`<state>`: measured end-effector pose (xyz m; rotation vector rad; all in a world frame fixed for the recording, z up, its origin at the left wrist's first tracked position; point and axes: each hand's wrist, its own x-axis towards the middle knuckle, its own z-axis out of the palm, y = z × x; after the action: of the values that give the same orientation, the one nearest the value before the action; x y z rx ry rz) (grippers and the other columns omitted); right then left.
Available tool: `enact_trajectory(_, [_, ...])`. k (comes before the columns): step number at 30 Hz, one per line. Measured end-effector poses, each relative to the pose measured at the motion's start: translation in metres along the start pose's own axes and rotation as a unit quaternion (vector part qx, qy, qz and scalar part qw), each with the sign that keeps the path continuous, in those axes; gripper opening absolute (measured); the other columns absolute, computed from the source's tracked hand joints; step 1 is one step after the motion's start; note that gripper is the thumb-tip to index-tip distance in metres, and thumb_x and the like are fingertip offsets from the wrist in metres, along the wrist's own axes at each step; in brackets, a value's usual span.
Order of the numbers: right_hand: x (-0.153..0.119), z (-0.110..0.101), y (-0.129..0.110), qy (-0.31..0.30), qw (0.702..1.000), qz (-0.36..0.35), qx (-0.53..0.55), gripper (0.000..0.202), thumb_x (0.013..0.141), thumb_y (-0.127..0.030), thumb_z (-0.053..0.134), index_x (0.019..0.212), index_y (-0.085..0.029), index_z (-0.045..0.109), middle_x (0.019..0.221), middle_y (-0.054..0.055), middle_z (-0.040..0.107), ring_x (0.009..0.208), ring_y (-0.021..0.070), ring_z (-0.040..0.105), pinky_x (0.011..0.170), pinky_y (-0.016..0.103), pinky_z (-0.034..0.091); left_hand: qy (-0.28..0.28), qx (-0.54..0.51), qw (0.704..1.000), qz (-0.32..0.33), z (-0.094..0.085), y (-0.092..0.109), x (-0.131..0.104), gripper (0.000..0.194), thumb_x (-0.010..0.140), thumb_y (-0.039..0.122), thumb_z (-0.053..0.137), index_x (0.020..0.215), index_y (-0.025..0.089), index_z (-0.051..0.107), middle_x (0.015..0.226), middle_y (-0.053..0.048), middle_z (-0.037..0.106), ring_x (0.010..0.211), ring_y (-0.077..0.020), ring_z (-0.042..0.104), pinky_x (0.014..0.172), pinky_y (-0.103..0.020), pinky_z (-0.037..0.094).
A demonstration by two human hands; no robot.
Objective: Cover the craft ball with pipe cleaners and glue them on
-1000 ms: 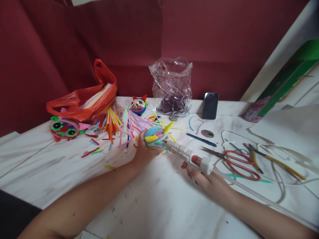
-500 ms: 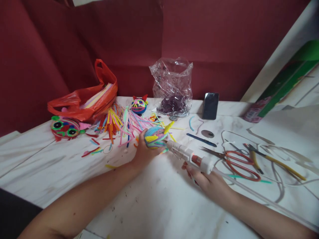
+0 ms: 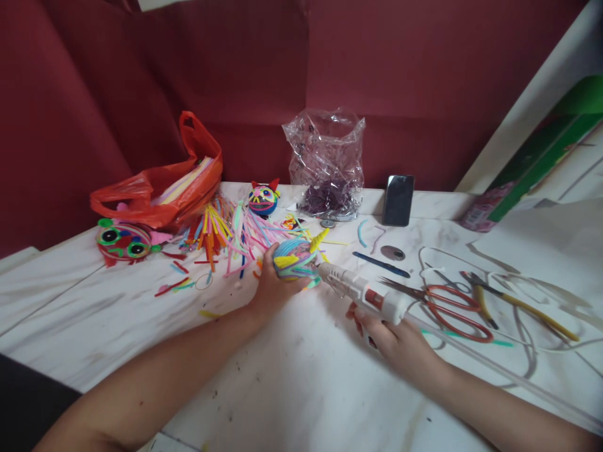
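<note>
Near the middle of the marble table, my left hand (image 3: 273, 285) is closed around a striped ball (image 3: 296, 258) of blue, yellow and purple pipe cleaners with yellow points on it. My right hand (image 3: 384, 329) grips a white glue gun (image 3: 360, 292) by its handle, below and right of the ball. The gun's nozzle points left at the ball's right side, close to it; whether they touch I cannot tell. A translucent glue stick runs out of the gun's back over my right forearm.
Left stand a red plastic bag (image 3: 160, 194), a decorated face ball (image 3: 125, 242) and loose pipe cleaners (image 3: 214, 232). Behind are another face ball (image 3: 264, 198), a clear bag (image 3: 330, 169) and a phone (image 3: 398, 201). Orange-handled scissors (image 3: 459, 307), pliers (image 3: 522, 304) and a cable lie right.
My right hand and the glue gun have shifted slightly right, drawing the nozzle back a little from the ball. My left hand and the ball have hardly moved.
</note>
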<state>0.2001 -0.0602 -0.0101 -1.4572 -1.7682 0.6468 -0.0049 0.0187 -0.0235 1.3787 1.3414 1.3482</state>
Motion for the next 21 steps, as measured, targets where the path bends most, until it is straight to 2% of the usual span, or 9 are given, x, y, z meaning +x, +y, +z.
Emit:
enact_trajectory(7, [0.0005,0.0003,-0.0037,-0.003,0.999,-0.032,0.008,0.038,0.084,-0.049,0.04,0.066,-0.021,0.058,0.055,0.002,0.057,0.054,0.0178,0.052,0.056,0.03,0.047,-0.008,-0.001,1.0,0.013,-0.0006,-0.0051,0.0012,0.1,0.051,0.025,0.081,0.137,0.022,0.03,0.131,-0.012,0.047,0.116,-0.0259,0.053,0.096,-0.036,0.046])
enact_trajectory(12, [0.0012,0.0014,0.0025,0.017,1.0,-0.014,-0.001,0.038,0.084,-0.048,0.04,0.069,-0.02,0.06,0.056,0.002,0.057,0.054,0.0175,0.053,0.055,0.03,0.046,-0.006,-0.006,1.0,0.003,-0.0005,-0.0044,0.001,0.1,0.051,0.026,0.081,0.136,0.021,0.03,0.13,-0.012,0.048,0.115,-0.025,0.054,0.094,-0.034,0.046])
enact_trajectory(18, [0.0017,0.0,-0.0001,0.0,0.999,-0.037,0.005,0.039,0.084,-0.047,0.039,0.061,-0.02,0.055,0.06,0.003,0.059,0.058,0.018,0.055,0.058,0.031,0.047,0.0,-0.009,1.0,0.009,0.0002,-0.0022,-0.0003,0.097,0.05,0.023,0.082,0.134,0.022,0.032,0.131,-0.012,0.048,0.117,-0.0263,0.052,0.098,-0.04,0.045])
enact_trajectory(21, [0.0012,0.0001,-0.0022,0.001,1.0,-0.008,0.015,0.038,0.084,-0.048,0.039,0.064,-0.02,0.057,0.059,0.003,0.059,0.057,0.0182,0.055,0.056,0.031,0.047,-0.001,-0.013,1.0,0.008,0.0001,-0.0034,-0.0003,0.096,0.051,0.023,0.081,0.134,0.021,0.032,0.131,-0.013,0.047,0.117,-0.0266,0.052,0.098,-0.041,0.044])
